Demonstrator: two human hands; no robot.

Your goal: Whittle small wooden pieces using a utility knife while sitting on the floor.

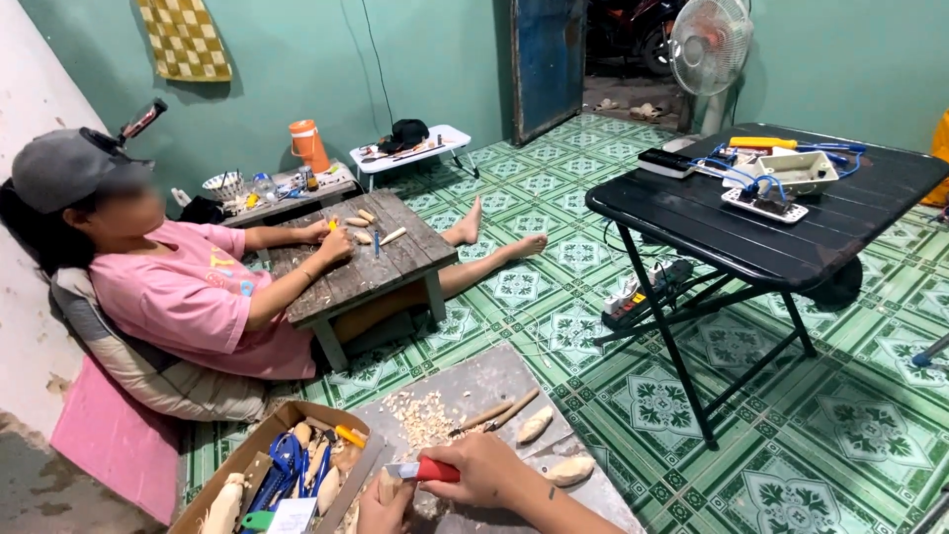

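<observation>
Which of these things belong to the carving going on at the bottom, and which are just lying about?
In use:
- right hand gripping the red-handled knife
- left hand holding a small wooden piece
- wood shavings
- carved blanks
- cardboard tool box

Lying about:
- black folding table with electrical parts
- standing fan
- orange jug

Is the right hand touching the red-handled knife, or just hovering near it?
Touching. The head view shows the right hand wrapped around the red-handled knife, its fingers closed over the handle with no gap.
</observation>
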